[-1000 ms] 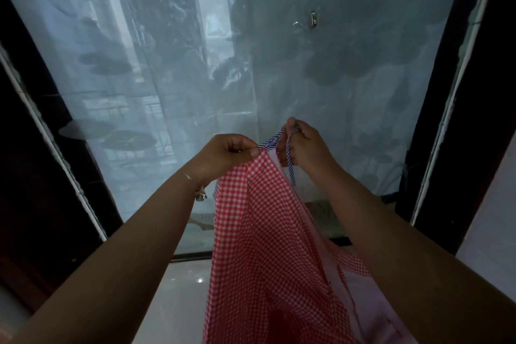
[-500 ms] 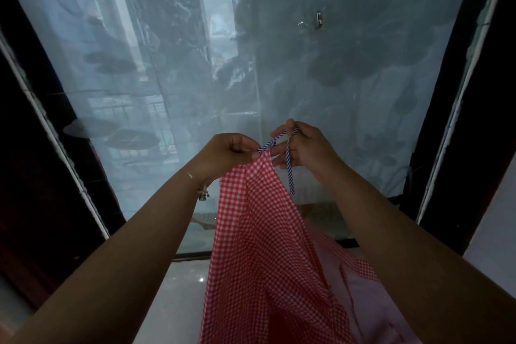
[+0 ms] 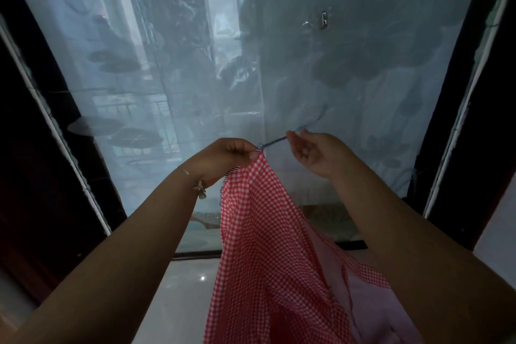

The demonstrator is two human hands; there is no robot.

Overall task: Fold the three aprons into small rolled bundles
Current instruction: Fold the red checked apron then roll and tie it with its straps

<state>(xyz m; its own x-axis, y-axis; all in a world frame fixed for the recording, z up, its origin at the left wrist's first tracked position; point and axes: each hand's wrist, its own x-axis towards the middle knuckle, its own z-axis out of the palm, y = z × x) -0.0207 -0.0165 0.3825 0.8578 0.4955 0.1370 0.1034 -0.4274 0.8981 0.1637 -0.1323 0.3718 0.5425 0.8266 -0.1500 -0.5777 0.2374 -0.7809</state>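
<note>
A red-and-white checked apron (image 3: 268, 246) hangs in the air in front of me, held up by its top corner. My left hand (image 3: 223, 159) grips that corner, fingers curled round the cloth. A thin blue-and-white striped strap (image 3: 272, 144) runs from the corner to my right hand (image 3: 318, 152), which pinches its far end between thumb and fingertips, palm turned toward me. The strap is stretched nearly straight between the two hands. The apron's lower part falls out of view at the bottom edge. No other apron is visible.
A pale sheer curtain (image 3: 251, 64) covers a large window straight ahead, framed by dark posts (image 3: 474, 120) at both sides. Glossy light floor tiles (image 3: 178, 288) lie below. A small bracelet (image 3: 199, 190) sits on my left wrist.
My right hand has moved away to the right and turned palm up, pulling the strap out straight. Before, both hands were close together with the strap looped down between them.
</note>
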